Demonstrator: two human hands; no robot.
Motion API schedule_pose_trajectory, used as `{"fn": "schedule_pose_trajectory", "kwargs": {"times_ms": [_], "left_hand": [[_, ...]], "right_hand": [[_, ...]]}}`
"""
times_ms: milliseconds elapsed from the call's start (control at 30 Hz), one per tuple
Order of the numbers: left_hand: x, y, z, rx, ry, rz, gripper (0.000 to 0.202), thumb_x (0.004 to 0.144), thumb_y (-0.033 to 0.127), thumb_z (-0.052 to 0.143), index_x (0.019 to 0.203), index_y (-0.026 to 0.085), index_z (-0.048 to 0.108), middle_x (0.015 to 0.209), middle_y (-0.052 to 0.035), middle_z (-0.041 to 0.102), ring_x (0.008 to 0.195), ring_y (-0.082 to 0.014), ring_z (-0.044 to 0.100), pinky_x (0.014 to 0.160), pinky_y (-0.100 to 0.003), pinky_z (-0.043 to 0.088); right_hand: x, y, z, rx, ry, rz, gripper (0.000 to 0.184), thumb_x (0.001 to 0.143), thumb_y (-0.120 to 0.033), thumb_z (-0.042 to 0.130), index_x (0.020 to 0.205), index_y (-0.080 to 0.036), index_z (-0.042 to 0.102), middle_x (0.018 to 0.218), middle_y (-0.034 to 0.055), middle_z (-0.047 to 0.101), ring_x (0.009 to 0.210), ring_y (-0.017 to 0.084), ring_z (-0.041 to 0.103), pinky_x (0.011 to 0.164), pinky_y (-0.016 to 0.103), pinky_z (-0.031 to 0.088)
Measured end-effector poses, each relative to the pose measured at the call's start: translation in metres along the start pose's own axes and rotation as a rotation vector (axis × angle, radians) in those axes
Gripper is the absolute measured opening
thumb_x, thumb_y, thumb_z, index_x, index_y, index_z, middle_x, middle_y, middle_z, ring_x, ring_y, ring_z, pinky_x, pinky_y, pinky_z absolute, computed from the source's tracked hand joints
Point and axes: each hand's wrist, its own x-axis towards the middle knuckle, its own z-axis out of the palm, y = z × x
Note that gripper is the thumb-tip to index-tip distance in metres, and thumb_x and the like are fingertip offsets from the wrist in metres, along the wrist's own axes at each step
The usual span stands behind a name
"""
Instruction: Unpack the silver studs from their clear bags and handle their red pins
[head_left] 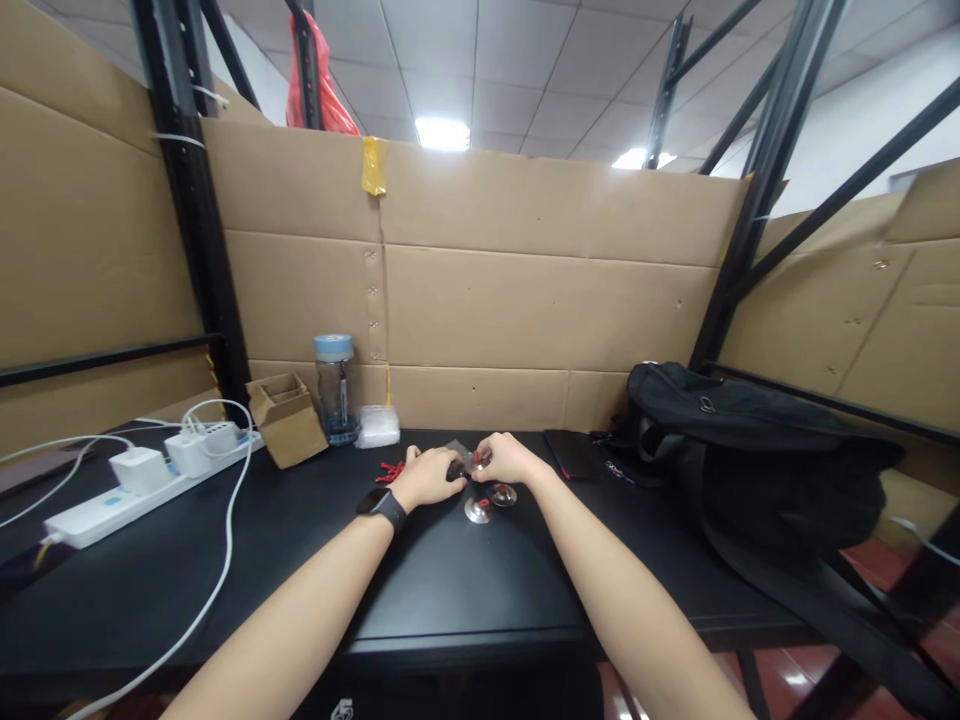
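Spreading beneath both forearms, the flat black bench (442,600) carries the work, with the slumped black fabric backpack (750,450) well off to the right, leaving elbow room. The left hand (431,474), a dark watch (373,501) on its wrist, and the right hand (506,456) meet low over the bench, fingers bent inward around a small piece of thin, clear plastic film (459,447); whether either hand's fingers are clamped or merely touching, I cannot tell. Steadying the film with one hand while the other works at it would probably serve best, wrists kept low so that a slip falls only a little way. Just below the right hand, two shiny, round silver-coloured metal discs with red centres lie on the bench, the front disc (478,513) nearer the person than the rear disc (503,495); forearms should stay clear of both. The thin red cords (389,472) lie beside the left hand, best left untangled and unsnagged.
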Motion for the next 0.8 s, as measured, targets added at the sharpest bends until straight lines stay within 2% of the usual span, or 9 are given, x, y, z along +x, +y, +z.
{"fn": "schedule_pose_trajectory", "kwargs": {"times_ms": [133, 267, 433, 567, 733, 800], "left_hand": [[0.001, 0.001, 0.001, -0.02, 0.004, -0.031, 0.036, 0.082, 0.042, 0.06, 0.114, 0.027, 0.063, 0.12, -0.0082, 0.071, 0.112, -0.0315, 0.063, 0.096, -0.047, 0.036], [0.002, 0.003, 0.003, -0.023, 0.034, -0.028, 0.036, 0.086, 0.038, 0.056, 0.12, 0.027, 0.057, 0.124, -0.0081, 0.069, 0.115, -0.031, 0.062, 0.098, -0.049, 0.035], [0.002, 0.003, 0.003, -0.018, 0.008, -0.024, 0.039, 0.087, 0.046, 0.057, 0.12, 0.026, 0.058, 0.124, -0.0105, 0.068, 0.115, -0.0317, 0.061, 0.098, -0.05, 0.036], [0.003, 0.001, 0.004, -0.032, -0.012, -0.01, 0.041, 0.086, 0.049, 0.057, 0.121, 0.028, 0.06, 0.122, -0.009, 0.069, 0.115, -0.0319, 0.061, 0.097, -0.05, 0.037], [0.003, -0.002, 0.003, -0.027, -0.043, 0.013, 0.036, 0.087, 0.051, 0.056, 0.116, 0.032, 0.066, 0.12, -0.0061, 0.071, 0.113, -0.033, 0.062, 0.095, -0.053, 0.036], [0.003, -0.003, 0.002, -0.033, -0.051, 0.024, 0.034, 0.088, 0.05, 0.055, 0.115, 0.033, 0.067, 0.121, -0.0055, 0.07, 0.115, -0.0328, 0.061, 0.096, -0.053, 0.035]], "right_hand": [[0.0, -0.002, 0.0, -0.052, -0.01, 0.034, 0.019, 0.062, -0.028, 0.079, 0.078, -0.017, 0.076, 0.07, 0.002, 0.073, 0.066, 0.016, 0.065, 0.058, 0.022, 0.043], [0.0, -0.004, 0.002, -0.074, -0.017, 0.055, 0.019, 0.062, -0.026, 0.079, 0.078, -0.018, 0.076, 0.069, 0.0021, 0.072, 0.065, 0.016, 0.065, 0.058, 0.022, 0.042], [0.002, -0.005, 0.007, -0.084, 0.023, 0.041, 0.027, 0.063, -0.031, 0.082, 0.086, -0.019, 0.075, 0.078, 0.0031, 0.074, 0.072, 0.017, 0.066, 0.064, 0.022, 0.044], [0.005, -0.005, 0.011, -0.133, 0.074, 0.06, 0.032, 0.061, -0.034, 0.086, 0.088, -0.019, 0.074, 0.083, 0.0047, 0.074, 0.076, 0.017, 0.066, 0.067, 0.023, 0.044], [0.006, -0.001, 0.01, -0.079, 0.042, 0.045, 0.027, 0.063, -0.034, 0.085, 0.083, -0.018, 0.076, 0.08, 0.0045, 0.075, 0.073, 0.017, 0.067, 0.066, 0.023, 0.045], [0.005, 0.001, 0.008, -0.03, -0.002, 0.0, 0.02, 0.066, -0.027, 0.082, 0.083, -0.019, 0.077, 0.079, 0.0034, 0.075, 0.072, 0.016, 0.067, 0.063, 0.022, 0.045]]}}
